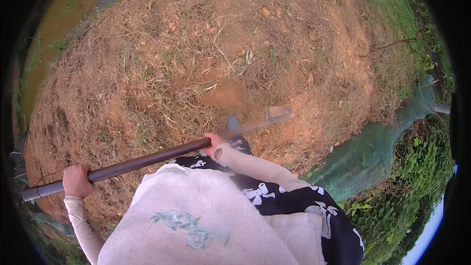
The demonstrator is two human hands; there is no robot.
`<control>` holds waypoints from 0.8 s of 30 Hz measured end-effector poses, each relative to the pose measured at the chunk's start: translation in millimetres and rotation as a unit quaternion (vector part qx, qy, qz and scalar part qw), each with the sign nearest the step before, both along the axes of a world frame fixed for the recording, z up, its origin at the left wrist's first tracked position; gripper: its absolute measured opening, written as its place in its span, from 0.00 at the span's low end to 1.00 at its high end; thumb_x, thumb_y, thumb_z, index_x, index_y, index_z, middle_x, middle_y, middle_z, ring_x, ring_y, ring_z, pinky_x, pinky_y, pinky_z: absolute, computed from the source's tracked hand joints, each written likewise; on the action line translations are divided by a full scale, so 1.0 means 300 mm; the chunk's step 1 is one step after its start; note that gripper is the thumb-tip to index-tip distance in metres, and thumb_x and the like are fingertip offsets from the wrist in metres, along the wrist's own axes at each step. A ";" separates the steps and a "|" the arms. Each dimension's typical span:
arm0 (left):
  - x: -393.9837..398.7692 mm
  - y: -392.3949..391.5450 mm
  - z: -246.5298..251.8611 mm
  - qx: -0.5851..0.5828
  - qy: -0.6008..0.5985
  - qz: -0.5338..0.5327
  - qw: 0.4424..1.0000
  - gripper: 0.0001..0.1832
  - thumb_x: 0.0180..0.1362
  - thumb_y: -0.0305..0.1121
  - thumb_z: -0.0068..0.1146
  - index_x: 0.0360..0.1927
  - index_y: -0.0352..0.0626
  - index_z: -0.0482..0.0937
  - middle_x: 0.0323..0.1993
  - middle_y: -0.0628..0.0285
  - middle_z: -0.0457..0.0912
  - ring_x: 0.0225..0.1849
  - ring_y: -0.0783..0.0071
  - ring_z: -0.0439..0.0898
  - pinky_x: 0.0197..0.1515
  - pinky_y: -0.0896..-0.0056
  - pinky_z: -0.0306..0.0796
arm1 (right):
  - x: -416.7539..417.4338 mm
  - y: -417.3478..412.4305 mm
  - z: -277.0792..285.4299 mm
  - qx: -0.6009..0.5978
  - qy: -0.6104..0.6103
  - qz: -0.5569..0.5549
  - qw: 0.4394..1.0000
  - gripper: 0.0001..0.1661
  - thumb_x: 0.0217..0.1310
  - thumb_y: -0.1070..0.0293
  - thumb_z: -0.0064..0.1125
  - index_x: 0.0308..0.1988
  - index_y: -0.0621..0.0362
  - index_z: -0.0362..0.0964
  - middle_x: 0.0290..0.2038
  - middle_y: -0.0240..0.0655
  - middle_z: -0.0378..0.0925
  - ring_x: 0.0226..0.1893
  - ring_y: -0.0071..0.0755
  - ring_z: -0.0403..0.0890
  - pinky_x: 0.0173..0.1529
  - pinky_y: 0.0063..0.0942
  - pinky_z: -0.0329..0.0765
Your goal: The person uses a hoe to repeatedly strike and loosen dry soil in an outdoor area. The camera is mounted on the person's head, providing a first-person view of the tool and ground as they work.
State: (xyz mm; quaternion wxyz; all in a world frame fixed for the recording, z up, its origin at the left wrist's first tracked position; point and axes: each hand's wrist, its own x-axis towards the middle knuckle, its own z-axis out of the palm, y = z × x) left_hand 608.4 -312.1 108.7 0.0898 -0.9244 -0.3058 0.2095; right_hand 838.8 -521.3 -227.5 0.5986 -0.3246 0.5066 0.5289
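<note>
A long dark handle (147, 160) of a hoe-like tool runs slantwise across the front of my body. My left hand (78, 180) is closed around it near its capped left end. Further along, my right hand (214, 144) grips the same handle, close to my knee. Beyond that hand the shaft blurs towards a metal head (279, 113), which is at the soil on the right; blur hides its exact shape. Dry cut grass and reddish earth (235, 97) lie around the head. The tip of a bluish shoe (233, 122) shows beside the shaft.
Green netting (362, 162) stretches along the right side, with leafy vines (415, 176) behind it. Muddy water (70, 18) borders the slope at upper left. Clods and dry straw (176, 44) cover the ground ahead. A pale towel (191, 217) hangs over my front.
</note>
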 end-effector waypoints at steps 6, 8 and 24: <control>-0.020 -0.158 -0.358 -0.225 0.065 0.130 0.963 0.16 0.27 0.35 0.57 0.27 0.48 0.75 0.18 0.55 0.74 0.24 0.57 0.74 0.30 0.60 0.67 | 0.218 -0.095 -0.030 -0.050 -0.144 -0.036 0.988 0.12 0.45 0.78 0.46 0.33 0.63 0.55 0.23 0.42 0.62 0.24 0.40 0.67 0.32 0.37 0.69; 0.072 -0.214 -0.472 -0.283 -0.033 0.059 0.957 0.11 0.36 0.38 0.53 0.25 0.47 0.74 0.18 0.54 0.74 0.25 0.57 0.74 0.28 0.59 0.66 | 0.354 -0.112 -0.025 -0.021 -0.191 -0.051 0.980 0.10 0.45 0.76 0.47 0.31 0.62 0.55 0.20 0.40 0.62 0.23 0.39 0.67 0.30 0.37 0.68; -0.102 -0.232 -0.197 -0.190 0.030 0.147 0.970 0.10 0.27 0.30 0.54 0.20 0.46 0.71 0.14 0.54 0.71 0.21 0.55 0.72 0.25 0.59 0.64 | 0.277 0.076 -0.110 0.073 -0.171 -0.019 0.982 0.10 0.46 0.74 0.50 0.31 0.62 0.58 0.22 0.40 0.66 0.21 0.39 0.70 0.30 0.34 0.72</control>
